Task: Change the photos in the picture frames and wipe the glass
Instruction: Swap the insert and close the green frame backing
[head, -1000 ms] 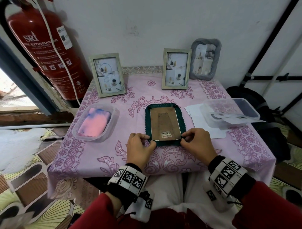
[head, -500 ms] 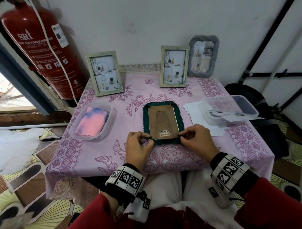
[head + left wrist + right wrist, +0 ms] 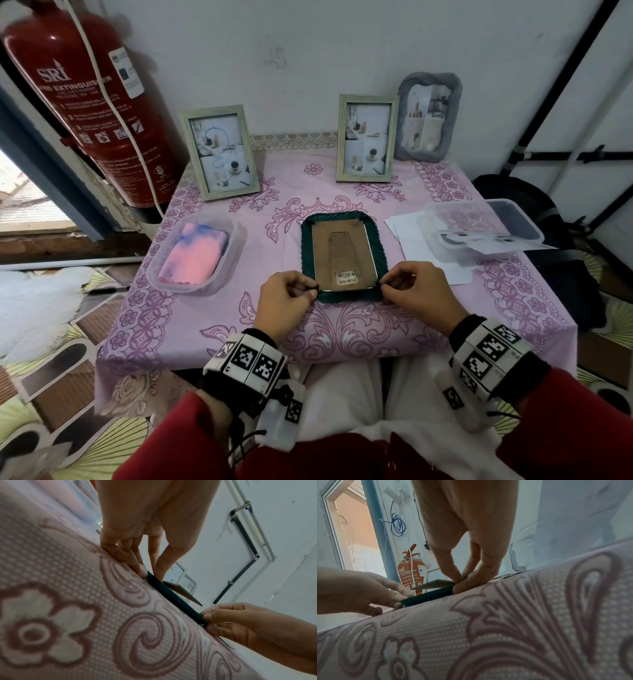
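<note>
Here, what I see from the head and wrist cameras:

Green frame: the dark green picture frame (image 3: 340, 257) lies face down in the middle of the desk (image 3: 342, 192), brown backing board (image 3: 342, 253) up, with a barcode sticker near its near edge.
Left hand: my left hand (image 3: 284, 301) has thumb and forefinger curled in a pinch at the frame's near left corner; what they nip is too small for me to make out.
Right hand: my right hand (image 3: 419, 291) pinches the near right corner the same way, fingertips (image 3: 458, 579) meeting on the frame's edge.
Backing board, wrist views: its near edge stands raised a little above the green rim (image 3: 173, 597).
Standing frames: two pale wooden frames (image 3: 221, 152) (image 3: 366, 137) and a grey wavy-edged one (image 3: 426, 118) stand upright at the far edge, photos facing me.
Cloth: a pink and blue cloth (image 3: 193, 257) sits in a clear tub left of the green frame.
Photos: loose prints lie in a clear container (image 3: 479, 233) on the right, on white sheets (image 3: 414, 246).
Beyond the desk: a red fire extinguisher (image 3: 92, 102) at far left.
</note>
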A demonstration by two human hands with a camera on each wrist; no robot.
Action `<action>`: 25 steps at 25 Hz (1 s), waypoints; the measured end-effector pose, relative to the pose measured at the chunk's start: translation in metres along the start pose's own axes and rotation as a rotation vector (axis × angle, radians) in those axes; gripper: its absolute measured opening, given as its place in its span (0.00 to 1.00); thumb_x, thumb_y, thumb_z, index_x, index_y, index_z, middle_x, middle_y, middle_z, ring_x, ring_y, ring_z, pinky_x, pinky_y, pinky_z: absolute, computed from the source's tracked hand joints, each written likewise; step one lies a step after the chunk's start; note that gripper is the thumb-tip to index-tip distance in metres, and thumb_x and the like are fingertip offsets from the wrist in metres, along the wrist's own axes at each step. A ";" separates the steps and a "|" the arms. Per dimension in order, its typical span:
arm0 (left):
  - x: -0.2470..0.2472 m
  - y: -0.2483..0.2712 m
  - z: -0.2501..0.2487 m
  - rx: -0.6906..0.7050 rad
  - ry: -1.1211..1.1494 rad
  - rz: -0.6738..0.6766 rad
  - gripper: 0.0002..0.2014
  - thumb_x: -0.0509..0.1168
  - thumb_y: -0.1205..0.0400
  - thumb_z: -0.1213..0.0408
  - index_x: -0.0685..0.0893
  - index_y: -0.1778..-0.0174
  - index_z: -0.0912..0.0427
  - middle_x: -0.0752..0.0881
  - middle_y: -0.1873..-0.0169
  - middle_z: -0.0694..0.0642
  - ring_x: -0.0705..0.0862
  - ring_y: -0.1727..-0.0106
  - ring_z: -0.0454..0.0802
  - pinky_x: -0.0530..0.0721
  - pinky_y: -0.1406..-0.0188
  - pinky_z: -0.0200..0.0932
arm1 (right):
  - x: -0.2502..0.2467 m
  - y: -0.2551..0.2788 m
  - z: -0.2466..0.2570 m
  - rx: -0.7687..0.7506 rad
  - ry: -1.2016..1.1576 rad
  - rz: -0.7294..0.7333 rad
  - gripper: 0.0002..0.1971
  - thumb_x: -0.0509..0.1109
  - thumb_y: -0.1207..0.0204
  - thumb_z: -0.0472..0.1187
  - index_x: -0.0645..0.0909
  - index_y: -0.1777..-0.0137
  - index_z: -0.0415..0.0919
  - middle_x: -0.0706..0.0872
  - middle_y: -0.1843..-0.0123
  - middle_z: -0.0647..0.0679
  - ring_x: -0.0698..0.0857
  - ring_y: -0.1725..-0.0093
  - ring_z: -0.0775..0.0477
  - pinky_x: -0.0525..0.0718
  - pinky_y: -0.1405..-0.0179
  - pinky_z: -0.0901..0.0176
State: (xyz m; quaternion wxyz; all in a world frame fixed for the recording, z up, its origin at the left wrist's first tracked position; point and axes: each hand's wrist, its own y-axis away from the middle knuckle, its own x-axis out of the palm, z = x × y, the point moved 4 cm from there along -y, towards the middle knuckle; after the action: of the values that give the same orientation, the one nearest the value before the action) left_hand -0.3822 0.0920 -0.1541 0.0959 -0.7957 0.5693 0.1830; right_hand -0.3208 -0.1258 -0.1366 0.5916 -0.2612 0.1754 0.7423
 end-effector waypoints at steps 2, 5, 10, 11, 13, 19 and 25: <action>0.000 0.001 0.000 0.010 0.001 -0.009 0.07 0.70 0.27 0.75 0.87 0.63 0.58 0.84 0.71 0.54 0.82 0.65 0.49 0.84 0.56 0.41 | -0.001 0.000 0.000 -0.001 -0.005 -0.006 0.03 0.76 0.34 0.31 0.88 0.63 0.39 0.87 0.69 0.45 0.83 0.69 0.54 0.79 0.69 0.81; 0.000 0.002 -0.001 0.019 -0.008 -0.010 0.07 0.70 0.26 0.75 0.88 0.62 0.58 0.84 0.73 0.54 0.82 0.67 0.47 0.84 0.60 0.37 | -0.001 0.001 0.001 -0.007 -0.013 -0.009 0.03 0.75 0.34 0.30 0.88 0.63 0.38 0.88 0.69 0.44 0.85 0.69 0.52 0.80 0.68 0.79; -0.006 -0.003 0.006 -0.053 0.081 -0.032 0.11 0.63 0.21 0.76 0.83 0.47 0.59 0.82 0.68 0.52 0.82 0.68 0.44 0.80 0.75 0.26 | -0.008 -0.008 0.001 0.119 -0.172 0.096 0.10 0.68 0.27 0.27 0.87 0.59 0.39 0.86 0.70 0.43 0.85 0.70 0.47 0.85 0.64 0.61; -0.009 -0.006 0.009 -0.078 0.112 -0.061 0.13 0.61 0.19 0.75 0.80 0.41 0.58 0.82 0.66 0.53 0.82 0.66 0.47 0.81 0.75 0.28 | -0.013 -0.013 0.002 0.124 -0.170 0.075 0.11 0.66 0.26 0.27 0.88 0.57 0.39 0.84 0.73 0.45 0.83 0.70 0.45 0.84 0.63 0.56; -0.012 -0.012 0.011 -0.111 0.138 -0.090 0.12 0.59 0.17 0.71 0.76 0.37 0.60 0.85 0.61 0.58 0.84 0.60 0.52 0.86 0.65 0.37 | -0.019 -0.024 0.011 0.088 -0.144 0.025 0.12 0.64 0.25 0.27 0.88 0.53 0.39 0.81 0.73 0.47 0.80 0.67 0.45 0.83 0.60 0.52; -0.001 -0.027 0.000 -0.078 -0.032 -0.039 0.20 0.67 0.20 0.64 0.79 0.34 0.69 0.84 0.48 0.68 0.84 0.46 0.60 0.81 0.37 0.52 | 0.008 -0.019 0.051 -0.122 -0.131 0.196 0.10 0.69 0.26 0.28 0.88 0.49 0.38 0.85 0.54 0.50 0.82 0.58 0.63 0.79 0.58 0.79; -0.001 -0.021 -0.010 -0.089 0.168 -0.016 0.18 0.64 0.21 0.77 0.77 0.34 0.70 0.85 0.46 0.67 0.84 0.52 0.56 0.86 0.52 0.45 | 0.032 -0.014 0.057 -0.153 -0.142 0.346 0.13 0.70 0.26 0.30 0.85 0.42 0.35 0.83 0.40 0.42 0.82 0.40 0.51 0.79 0.35 0.65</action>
State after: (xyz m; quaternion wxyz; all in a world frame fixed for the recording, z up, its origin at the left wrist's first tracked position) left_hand -0.3607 0.0958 -0.1457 0.0138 -0.8164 0.5602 0.1397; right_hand -0.3222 -0.0646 -0.1097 0.4446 -0.2183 0.1187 0.8606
